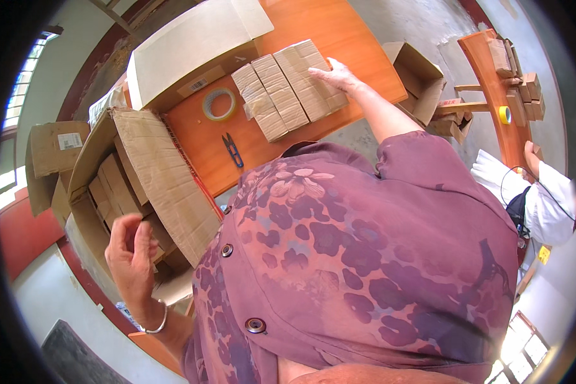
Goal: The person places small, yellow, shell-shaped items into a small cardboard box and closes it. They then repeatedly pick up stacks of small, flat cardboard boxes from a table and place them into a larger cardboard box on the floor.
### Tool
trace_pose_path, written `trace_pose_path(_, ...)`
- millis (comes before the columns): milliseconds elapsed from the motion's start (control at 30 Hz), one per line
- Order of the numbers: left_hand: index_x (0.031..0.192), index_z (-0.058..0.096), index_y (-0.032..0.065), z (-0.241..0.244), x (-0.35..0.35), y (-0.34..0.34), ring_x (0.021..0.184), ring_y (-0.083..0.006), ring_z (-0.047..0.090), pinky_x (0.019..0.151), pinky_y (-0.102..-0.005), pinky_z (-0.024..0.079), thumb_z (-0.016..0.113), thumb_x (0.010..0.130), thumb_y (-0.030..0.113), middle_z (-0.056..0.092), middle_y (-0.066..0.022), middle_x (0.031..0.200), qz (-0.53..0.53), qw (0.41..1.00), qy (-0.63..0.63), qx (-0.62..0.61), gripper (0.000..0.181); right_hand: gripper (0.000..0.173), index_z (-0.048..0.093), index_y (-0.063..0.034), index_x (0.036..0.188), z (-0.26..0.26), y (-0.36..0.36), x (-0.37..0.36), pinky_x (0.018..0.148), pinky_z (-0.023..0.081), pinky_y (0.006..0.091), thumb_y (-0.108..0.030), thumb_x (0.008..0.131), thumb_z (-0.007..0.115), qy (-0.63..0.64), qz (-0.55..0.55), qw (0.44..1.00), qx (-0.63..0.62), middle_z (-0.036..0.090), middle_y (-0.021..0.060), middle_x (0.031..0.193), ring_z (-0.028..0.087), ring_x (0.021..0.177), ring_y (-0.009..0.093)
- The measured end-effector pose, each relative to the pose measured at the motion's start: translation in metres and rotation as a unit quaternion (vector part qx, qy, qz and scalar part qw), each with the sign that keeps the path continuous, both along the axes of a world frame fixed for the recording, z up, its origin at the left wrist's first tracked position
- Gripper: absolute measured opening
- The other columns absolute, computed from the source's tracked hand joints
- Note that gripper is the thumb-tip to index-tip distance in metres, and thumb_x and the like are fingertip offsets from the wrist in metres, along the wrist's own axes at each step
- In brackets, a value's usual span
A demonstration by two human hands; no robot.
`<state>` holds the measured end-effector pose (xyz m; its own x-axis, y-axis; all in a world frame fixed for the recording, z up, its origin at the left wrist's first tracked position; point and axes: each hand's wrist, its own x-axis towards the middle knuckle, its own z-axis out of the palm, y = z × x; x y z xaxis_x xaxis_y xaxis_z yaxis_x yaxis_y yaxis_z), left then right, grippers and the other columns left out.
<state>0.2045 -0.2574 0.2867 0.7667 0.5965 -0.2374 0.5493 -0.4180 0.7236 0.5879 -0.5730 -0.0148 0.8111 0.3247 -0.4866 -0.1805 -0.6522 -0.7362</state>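
Note:
My right hand (336, 76) rests against the far right end of a row of small cardboard boxes (288, 89) standing side by side on the orange table (360, 38). A strip of clear tape hangs at the row's left end. My left hand (133, 259), a bracelet at its wrist, is raised with curled fingers over a large open carton (153, 177); whether it holds anything cannot be told. Smaller cardboard boxes (117, 185) lie inside this carton. A roll of clear tape (219, 103) and blue-handled thread snips (232, 150) lie left of the row.
A large carton (199, 48) stands at the table's far left edge. An open cardboard box (415, 79) is beyond its right end. Farther right, a second table (497, 91) bears small boxes and a yellow tape roll (505, 115); a co-worker in white (547, 206) is beside it.

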Motion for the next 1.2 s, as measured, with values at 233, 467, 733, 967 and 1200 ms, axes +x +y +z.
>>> trace_pose_path(233, 0.130, 0.058, -0.0015, -0.119, 0.131, -0.049, 0.103, -0.0168, 0.064, 0.088, -0.0301, 0.052, 0.066, 0.092, 0.012, 0.067, -0.0126, 0.118, -0.232, 0.953, -0.058, -0.185, 0.041, 0.063, 0.063, -0.0118, 0.125, 0.001, 0.016, -0.005, 0.102, 0.043, 0.0375, -0.046, 0.075, 0.080, -0.004, -0.005, 0.999, 0.033, 0.066, 0.0104, 0.124, 0.058, 0.120, 0.025)
trace_pose_path(467, 0.144, 0.045, 0.0060, -0.238, 0.178, -0.075, 0.146, -0.0331, 0.026, 0.117, -0.0414, 0.027, 0.066, 0.092, 0.025, 0.034, -0.0215, 0.154, -0.446, 0.891, 0.069, -0.047, 0.060, 0.075, 0.051, -0.0036, 0.135, -0.009, 0.006, 0.002, 0.100, 0.046, 0.0370, -0.028, 0.073, 0.085, 0.028, -0.022, 0.994, 0.105, 0.062, 0.0142, 0.127, 0.058, 0.118, 0.023)
trace_pose_path(733, 0.140, 0.048, 0.0043, -0.231, 0.188, -0.083, 0.147, -0.0378, 0.021, 0.117, -0.0497, 0.025, 0.072, 0.087, 0.030, 0.035, -0.0209, 0.154, -0.463, 0.879, 0.117, 0.010, 0.064, 0.095, 0.031, 0.0010, 0.147, 0.020, 0.000, 0.011, 0.099, 0.049, 0.0357, -0.020, 0.073, 0.087, 0.151, -0.068, 0.964, 0.209, 0.056, 0.0188, 0.130, 0.058, 0.118, 0.024)
trace_pose_path(967, 0.130, 0.058, 0.0007, -0.243, 0.170, -0.077, 0.136, -0.0327, 0.044, 0.111, -0.0407, 0.037, 0.075, 0.084, 0.029, 0.048, -0.0218, 0.144, -0.322, 0.942, 0.007, -0.092, 0.057, 0.076, 0.036, -0.0002, 0.143, 0.115, -0.007, 0.019, 0.096, 0.052, 0.0337, -0.015, 0.082, 0.079, 0.117, -0.062, 0.928, 0.349, 0.054, 0.0152, 0.132, 0.061, 0.111, 0.022)
trace_pose_path(1200, 0.150, 0.021, -0.0020, -0.143, 0.170, -0.072, 0.120, -0.0224, 0.055, 0.102, -0.0372, 0.045, 0.077, 0.086, 0.020, 0.056, -0.0151, 0.129, -0.164, 0.859, -0.241, -0.421, 0.088, 0.080, 0.032, -0.0024, 0.146, 0.164, 0.066, -0.053, 0.097, 0.050, 0.0358, -0.026, 0.085, 0.078, 0.130, 0.067, 0.840, 0.522, 0.057, 0.0146, 0.128, 0.058, 0.116, 0.022)
